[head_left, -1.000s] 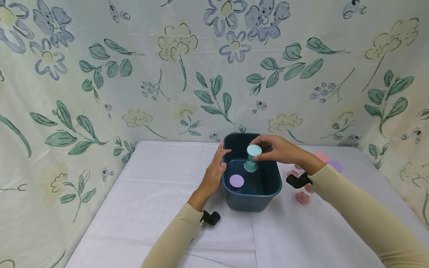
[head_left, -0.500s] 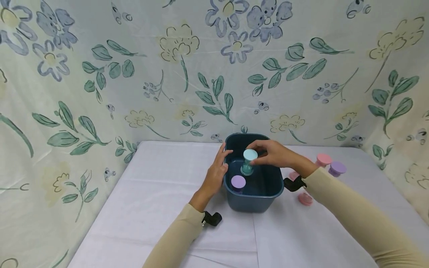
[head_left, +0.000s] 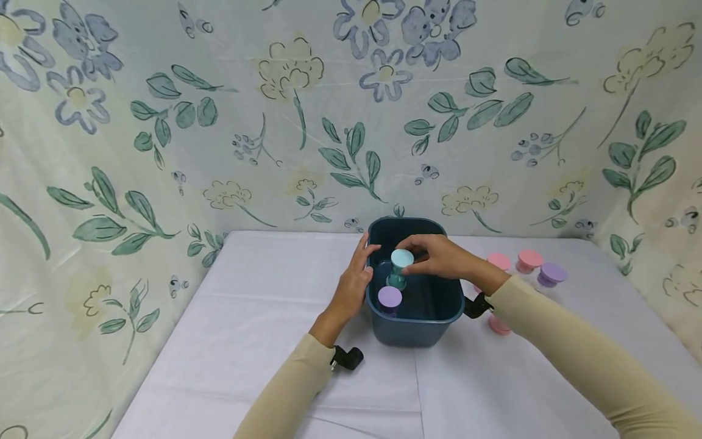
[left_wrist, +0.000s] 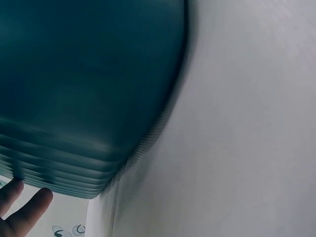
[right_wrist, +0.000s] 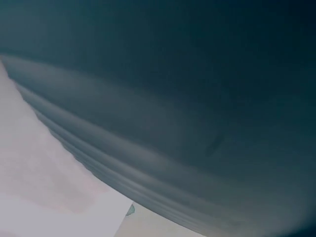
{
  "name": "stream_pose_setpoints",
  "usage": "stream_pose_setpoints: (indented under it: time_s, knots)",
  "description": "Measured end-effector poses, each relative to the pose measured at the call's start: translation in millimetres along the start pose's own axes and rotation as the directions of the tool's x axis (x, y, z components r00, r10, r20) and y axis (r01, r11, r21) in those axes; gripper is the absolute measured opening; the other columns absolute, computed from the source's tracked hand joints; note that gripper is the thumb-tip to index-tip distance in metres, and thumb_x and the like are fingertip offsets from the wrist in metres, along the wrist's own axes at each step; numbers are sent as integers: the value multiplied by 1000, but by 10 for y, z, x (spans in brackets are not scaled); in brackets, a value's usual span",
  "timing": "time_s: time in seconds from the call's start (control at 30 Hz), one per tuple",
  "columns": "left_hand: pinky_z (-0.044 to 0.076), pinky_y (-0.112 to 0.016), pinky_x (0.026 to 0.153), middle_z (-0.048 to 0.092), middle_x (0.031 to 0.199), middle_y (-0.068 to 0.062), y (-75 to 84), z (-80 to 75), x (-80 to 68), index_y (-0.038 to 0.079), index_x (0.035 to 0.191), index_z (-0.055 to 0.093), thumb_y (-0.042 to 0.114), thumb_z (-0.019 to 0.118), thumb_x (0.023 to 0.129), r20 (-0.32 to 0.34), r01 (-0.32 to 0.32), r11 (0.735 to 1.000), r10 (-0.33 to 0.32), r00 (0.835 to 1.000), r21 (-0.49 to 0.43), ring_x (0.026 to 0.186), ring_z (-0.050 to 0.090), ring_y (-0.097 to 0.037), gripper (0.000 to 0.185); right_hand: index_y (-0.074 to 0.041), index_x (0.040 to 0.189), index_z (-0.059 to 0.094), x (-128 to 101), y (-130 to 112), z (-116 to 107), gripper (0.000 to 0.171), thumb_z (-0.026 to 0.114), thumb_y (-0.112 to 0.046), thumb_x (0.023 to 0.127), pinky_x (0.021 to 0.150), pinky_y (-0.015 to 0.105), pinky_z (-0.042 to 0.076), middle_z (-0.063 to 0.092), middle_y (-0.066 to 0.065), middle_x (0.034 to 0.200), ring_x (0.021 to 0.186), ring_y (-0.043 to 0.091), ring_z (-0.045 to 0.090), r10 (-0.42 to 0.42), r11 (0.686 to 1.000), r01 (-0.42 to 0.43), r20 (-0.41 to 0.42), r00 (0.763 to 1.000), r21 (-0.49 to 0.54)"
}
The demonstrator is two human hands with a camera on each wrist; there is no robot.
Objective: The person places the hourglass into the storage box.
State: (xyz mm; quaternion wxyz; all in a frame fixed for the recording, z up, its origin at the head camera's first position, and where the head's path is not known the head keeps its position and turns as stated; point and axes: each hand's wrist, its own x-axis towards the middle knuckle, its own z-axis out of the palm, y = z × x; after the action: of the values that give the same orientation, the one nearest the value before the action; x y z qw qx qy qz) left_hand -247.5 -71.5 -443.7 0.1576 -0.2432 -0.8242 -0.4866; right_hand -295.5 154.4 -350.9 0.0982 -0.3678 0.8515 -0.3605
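A dark blue plastic bin (head_left: pixel 411 333) stands on the white-covered table. Inside it, my right hand (head_left: pixel 440 256) pinches a teal sand timer (head_left: pixel 402 259) by its upper part, between thumb and fingers. The timer is roughly upright, low in the bin. Just in front of it a purple sand timer (head_left: pixel 390 297) stands near the bin's left wall. My left hand (head_left: pixel 350 286) rests at the bin's left rim with its fingers extended; two fingers (left_wrist: pixel 33 210) show by the ribbed rim in the left wrist view. Only the bin's wall (right_wrist: pixel 163 98) fills most of the right wrist view.
Right of the bin, partly behind my right forearm, stand several more sand timers: a pink one (head_left: pixel 498 262), another pink one (head_left: pixel 529 260) and a purple one (head_left: pixel 552 274). A pink end (head_left: pixel 499 325) shows below the wrist. A floral cloth (head_left: pixel 307 122) hangs behind the table.
My right hand has moved the teal timer left and slightly toward me inside the bin, closer to the purple one. The left hand has stayed at the rim.
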Motion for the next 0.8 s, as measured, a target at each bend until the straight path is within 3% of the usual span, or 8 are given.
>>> stream_pose_setpoints:
  time_s: [0.13, 0.43, 0.8]
  knots:
    - [26, -60, 108, 8, 162, -6, -3, -8, 10, 21, 147, 34, 24, 25, 100, -9, -17, 1000, 17, 1000, -2, 147, 12, -18, 47, -6, 119, 64, 14, -3, 45, 45, 79, -20, 79, 81, 33, 55, 66, 7, 111, 97, 21, 64, 6, 999, -6, -17, 1000, -43]
    - [28, -59, 108, 5, 163, 2, -13, -15, 14, 25, 147, 32, 46, 18, 101, -2, 1, 1000, -1, 1000, -5, 146, 14, -18, 53, -6, 120, 64, 41, -61, 91, 46, 80, -21, 79, 86, 43, 53, 68, 8, 113, 99, 23, 65, 71, 978, -76, -31, 997, -194]
    - [29, -59, 107, 6, 163, 0, -9, 11, -2, 24, 146, 34, 42, 19, 101, 0, -11, 1000, 11, 1000, -13, 146, 15, -20, 51, -6, 118, 65, 53, -60, 131, 46, 80, -21, 78, 88, 45, 53, 68, 9, 113, 101, 26, 65, 83, 975, -83, -9, 997, -206]
